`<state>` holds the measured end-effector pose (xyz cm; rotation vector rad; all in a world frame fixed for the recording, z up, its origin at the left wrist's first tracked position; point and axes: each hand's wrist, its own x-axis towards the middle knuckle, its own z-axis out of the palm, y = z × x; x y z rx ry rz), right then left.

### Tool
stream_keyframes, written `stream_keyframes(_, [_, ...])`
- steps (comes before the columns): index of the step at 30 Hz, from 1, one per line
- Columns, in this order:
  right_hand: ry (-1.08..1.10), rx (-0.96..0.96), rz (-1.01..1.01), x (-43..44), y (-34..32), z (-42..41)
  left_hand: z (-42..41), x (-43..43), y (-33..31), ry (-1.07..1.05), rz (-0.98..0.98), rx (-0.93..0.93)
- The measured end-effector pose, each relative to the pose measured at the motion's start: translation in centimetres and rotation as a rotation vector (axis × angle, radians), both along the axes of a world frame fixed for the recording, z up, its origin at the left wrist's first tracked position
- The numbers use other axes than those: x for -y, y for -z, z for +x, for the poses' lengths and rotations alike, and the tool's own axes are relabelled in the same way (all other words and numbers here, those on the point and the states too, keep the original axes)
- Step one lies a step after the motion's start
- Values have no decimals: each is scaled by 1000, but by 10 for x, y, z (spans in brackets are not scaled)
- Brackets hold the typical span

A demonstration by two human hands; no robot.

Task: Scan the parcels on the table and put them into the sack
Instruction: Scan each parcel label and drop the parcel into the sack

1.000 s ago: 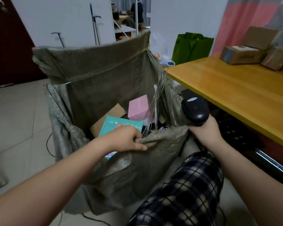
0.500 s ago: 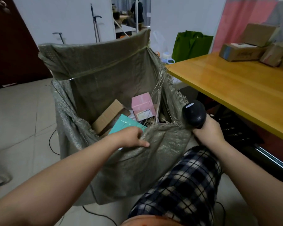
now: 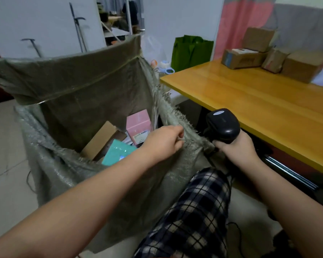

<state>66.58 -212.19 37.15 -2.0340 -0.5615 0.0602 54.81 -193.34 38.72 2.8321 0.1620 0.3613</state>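
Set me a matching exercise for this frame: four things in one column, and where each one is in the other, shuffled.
Things:
1. scanner
2. pink box
3. taped brown parcel
4. green bag

Places:
A. on the table
B. inside the sack
C. standing beyond the table's far corner
D. gripped in the right hand

Pairs: 1-D, 2-B, 3-A, 4-C.
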Motion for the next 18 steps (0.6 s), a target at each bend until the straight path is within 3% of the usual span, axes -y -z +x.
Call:
stream_keyframes(11, [460,-76,249,150,-90,60,176,128,-73,401,-10,121])
stream_keyframes(18, [746,-111,331,266,-104,80,262,248,-79,617,-25,100])
